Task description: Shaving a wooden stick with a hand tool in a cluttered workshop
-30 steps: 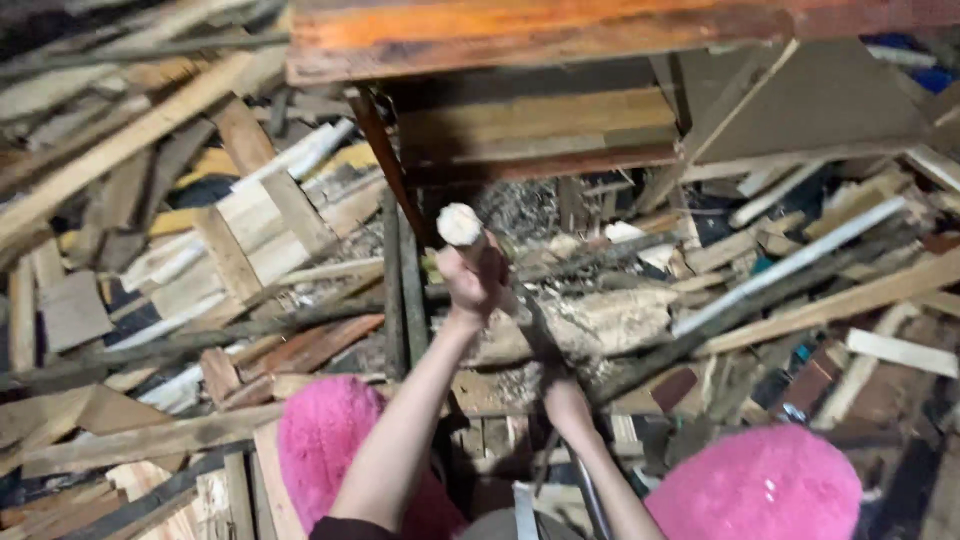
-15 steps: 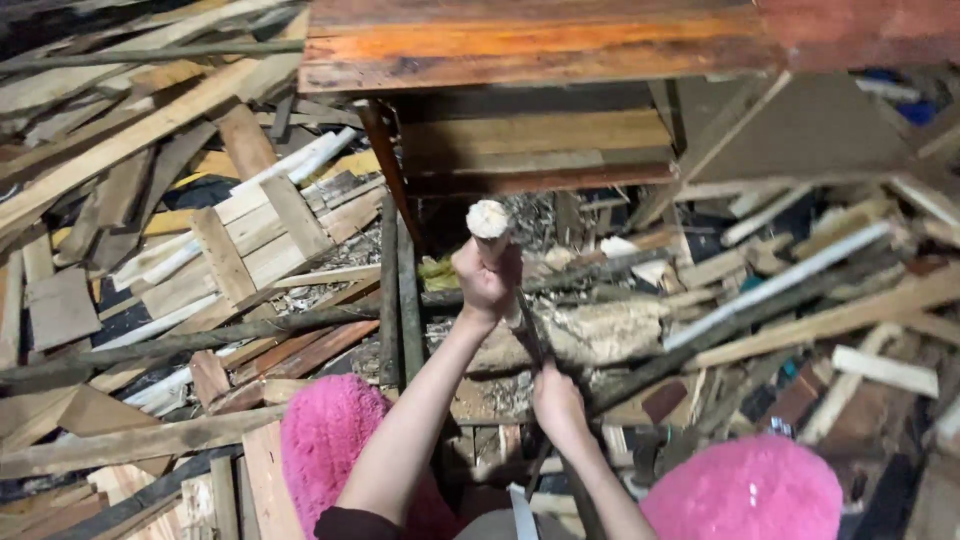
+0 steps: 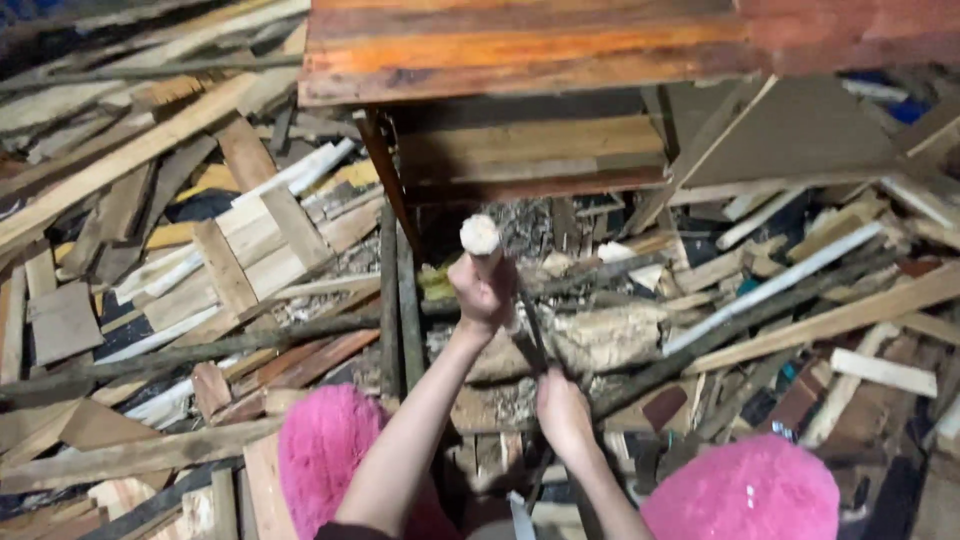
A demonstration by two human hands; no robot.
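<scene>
My left hand (image 3: pixel 484 292) is closed around a pale round wooden handle (image 3: pixel 480 236). Its cut end sticks up above my fist. Lower down and closer to me, my right hand (image 3: pixel 562 412) grips a thin dark rod (image 3: pixel 531 335) that slants up toward the left hand. Whether rod and handle are one tool is unclear. Both hands hover over a pale rough log chunk (image 3: pixel 605 338) lying in the wood scraps. Two fluffy pink slippers (image 3: pixel 325 440) (image 3: pixel 745 492) sit at the bottom of the view.
Planks, slats and offcuts (image 3: pixel 240 260) are heaped all around on the ground. An orange-red wooden table top (image 3: pixel 520 50) overhangs at the top, with boards stacked beneath it (image 3: pixel 530 155). A long pale strip (image 3: pixel 780 285) and dark poles cross the pile on the right.
The left fist with the handle has shifted slightly to the right and stays raised. The right hand stays in about the same place. The view has wobbled a little.
</scene>
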